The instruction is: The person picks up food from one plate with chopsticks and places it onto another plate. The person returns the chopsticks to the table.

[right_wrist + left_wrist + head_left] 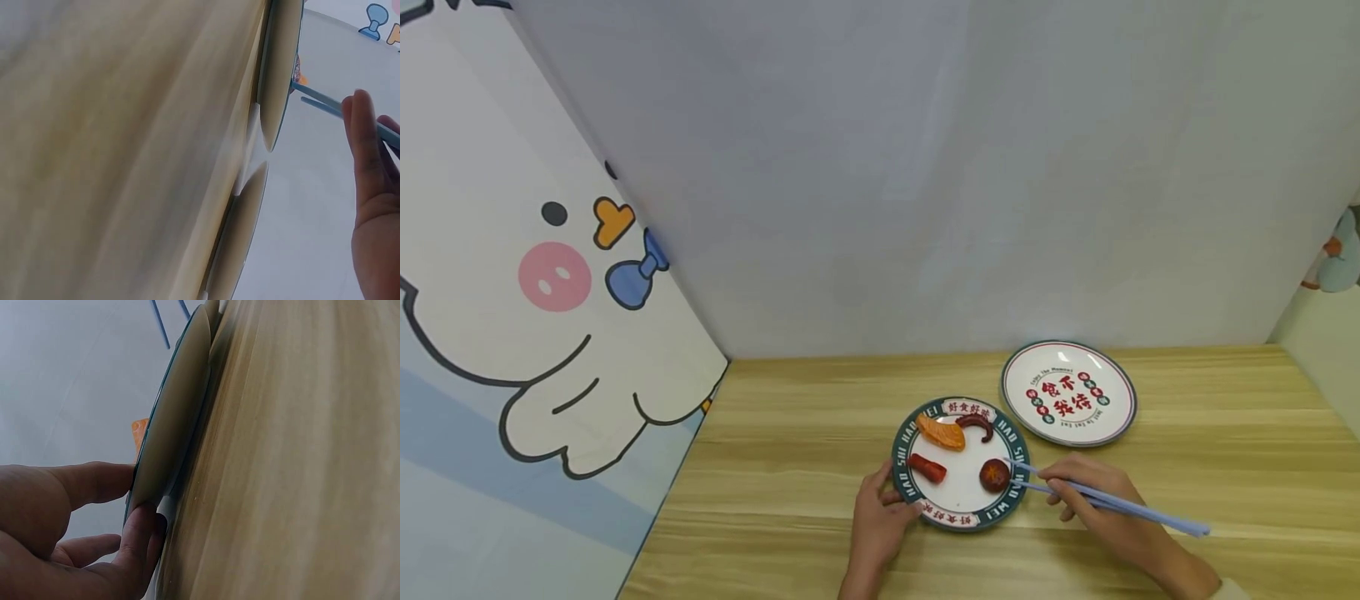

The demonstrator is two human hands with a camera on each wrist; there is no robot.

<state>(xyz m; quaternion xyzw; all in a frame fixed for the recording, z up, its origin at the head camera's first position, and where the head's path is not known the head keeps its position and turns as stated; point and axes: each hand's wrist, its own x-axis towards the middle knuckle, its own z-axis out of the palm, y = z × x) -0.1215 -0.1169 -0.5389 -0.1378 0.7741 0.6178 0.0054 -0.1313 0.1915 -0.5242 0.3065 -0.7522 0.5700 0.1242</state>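
The wood-grain table (pixel 775 475) is running up to a pale wall (pixel 925 208) at 12 o'clock. My left hand (pixel 880 521) is pinching the green-rimmed plate (pixel 961 483) at its 8; my right hand (pixel 1107 523) is gripping blue chopsticks (pixel 1138 508), tips sitting right by the brown mushroom (pixel 995 476) at the plate's 4.

Head view downward from above, wrist views close, edge-on, food plate (pixel 957 485) in all

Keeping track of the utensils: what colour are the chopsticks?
Light blue chopsticks, best seen in the head view.
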